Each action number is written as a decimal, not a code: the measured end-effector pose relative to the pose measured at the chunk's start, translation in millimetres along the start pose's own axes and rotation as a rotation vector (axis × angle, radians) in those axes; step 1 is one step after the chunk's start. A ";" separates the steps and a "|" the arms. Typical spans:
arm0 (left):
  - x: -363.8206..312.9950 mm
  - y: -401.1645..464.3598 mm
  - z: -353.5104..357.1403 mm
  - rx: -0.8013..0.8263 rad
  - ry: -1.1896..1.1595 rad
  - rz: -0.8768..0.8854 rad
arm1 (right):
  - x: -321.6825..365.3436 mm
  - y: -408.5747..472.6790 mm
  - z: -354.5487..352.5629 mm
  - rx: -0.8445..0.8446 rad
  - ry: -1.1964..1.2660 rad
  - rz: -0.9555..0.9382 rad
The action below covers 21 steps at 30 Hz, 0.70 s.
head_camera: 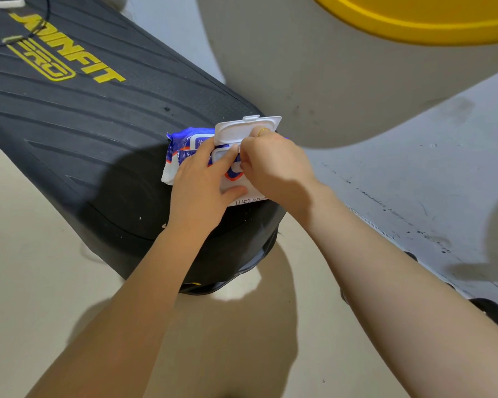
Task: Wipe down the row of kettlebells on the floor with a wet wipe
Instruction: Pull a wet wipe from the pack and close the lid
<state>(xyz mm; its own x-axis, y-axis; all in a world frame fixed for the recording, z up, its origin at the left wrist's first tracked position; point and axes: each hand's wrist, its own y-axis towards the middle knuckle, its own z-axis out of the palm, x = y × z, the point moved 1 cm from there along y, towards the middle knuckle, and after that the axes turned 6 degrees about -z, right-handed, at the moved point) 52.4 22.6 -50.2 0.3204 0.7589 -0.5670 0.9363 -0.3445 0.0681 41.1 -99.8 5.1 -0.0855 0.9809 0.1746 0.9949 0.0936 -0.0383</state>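
A blue and white pack of wet wipes (181,147) lies on the near end of a black ribbed step platform (78,119). Its white flip lid (242,129) stands open. My left hand (204,179) lies on the pack and holds it down, thumb against the front edge. My right hand (273,165) reaches over the opening and its fingertips pinch at something white there; whether that is a wipe is hidden by the fingers. No kettlebell shows clearly in the view.
The platform carries yellow lettering (66,53) and runs to the upper left. A yellow curved object (414,21) hangs at the top right. Dark rounded objects (489,311) sit at the right edge, behind my right forearm. Beige and grey floor (385,173) surrounds everything.
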 end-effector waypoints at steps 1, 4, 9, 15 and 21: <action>0.2 -0.2 -0.3 0.002 -0.001 -0.001 | -0.8 0.4 -0.2 -0.001 -0.003 -0.013; 0.7 -0.4 -2.7 0.002 -0.019 0.010 | -13.4 -2.1 -1.3 -0.034 0.182 -0.060; 2.3 -1.3 -2.1 0.003 -0.046 0.020 | -39.7 -22.3 1.6 -0.061 0.442 -0.141; -3.1 -4.9 1.1 -0.051 0.004 0.029 | -17.6 -18.9 4.5 -0.143 0.387 -0.048; -2.6 -4.8 3.1 -0.056 0.030 0.027 | -7.5 -11.3 6.6 -0.127 0.229 -0.106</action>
<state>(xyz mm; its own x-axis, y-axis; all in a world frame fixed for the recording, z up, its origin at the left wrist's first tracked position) 46.6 20.6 -51.6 0.3488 0.7661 -0.5398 0.9337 -0.3341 0.1292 30.1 -107.1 -2.3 -0.1893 0.9015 0.3893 0.9811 0.1572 0.1129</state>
